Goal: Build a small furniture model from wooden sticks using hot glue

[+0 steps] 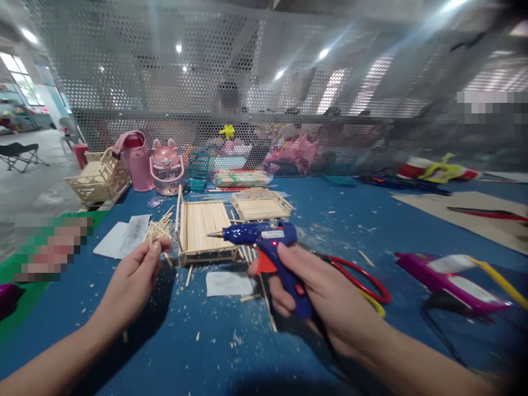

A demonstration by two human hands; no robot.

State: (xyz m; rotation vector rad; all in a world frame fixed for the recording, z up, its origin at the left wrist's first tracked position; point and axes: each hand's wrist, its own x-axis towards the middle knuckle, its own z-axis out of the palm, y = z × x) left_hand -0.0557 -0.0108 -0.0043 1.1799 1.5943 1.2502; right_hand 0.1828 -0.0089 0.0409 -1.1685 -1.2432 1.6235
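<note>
My right hand (313, 291) is wrapped around a blue hot glue gun (256, 234) with an orange trigger, its metal nozzle pointing left. A red light glows on its side. My left hand (138, 269) pinches what looks like a short wooden stick (151, 237) between thumb and fingertips; a pile of loose sticks (163, 224) lies right behind it. Just beyond the nozzle stands a small bed-like frame of wooden sticks (206, 225), with a tall post at its left corner. Behind it is a flatter stick tray (262, 204).
Paper pieces (229, 284) and wood scraps lie on the blue table (198, 363). Red-handled pliers (363, 278) and a purple device (454, 283) with a cord are at right. Pink bottles (138, 162) and a stick model (99, 176) stand back left, before a perforated metal screen (165, 99).
</note>
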